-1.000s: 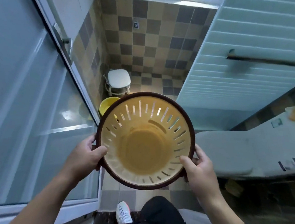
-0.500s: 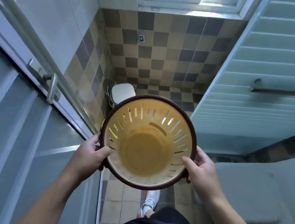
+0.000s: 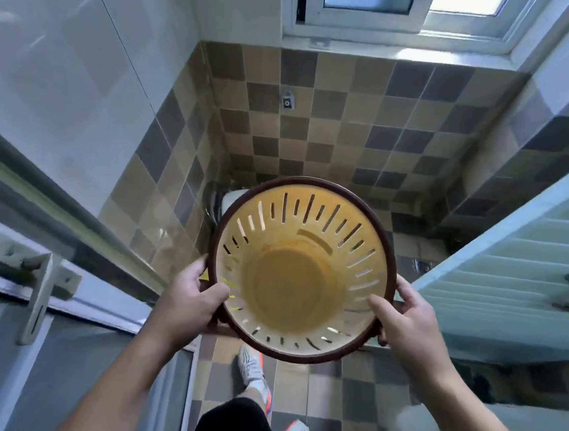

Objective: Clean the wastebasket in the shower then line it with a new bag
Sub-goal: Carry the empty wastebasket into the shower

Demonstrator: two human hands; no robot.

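A bathroom walled in checkered brown and grey tiles [image 3: 336, 116] is seen from above, with a window [image 3: 407, 13] at the far end and a glass door [image 3: 6, 345] on the left. A yellow slotted wastebasket [image 3: 296, 278] with a dark brown rim is held in the air above the tiled floor [image 3: 299, 388], its opening turned up. The rim is gripped by the left hand [image 3: 189, 300] and the right hand [image 3: 404, 323] on opposite sides, thumbs hooked inside. A white sneaker [image 3: 254, 370] is seen below.
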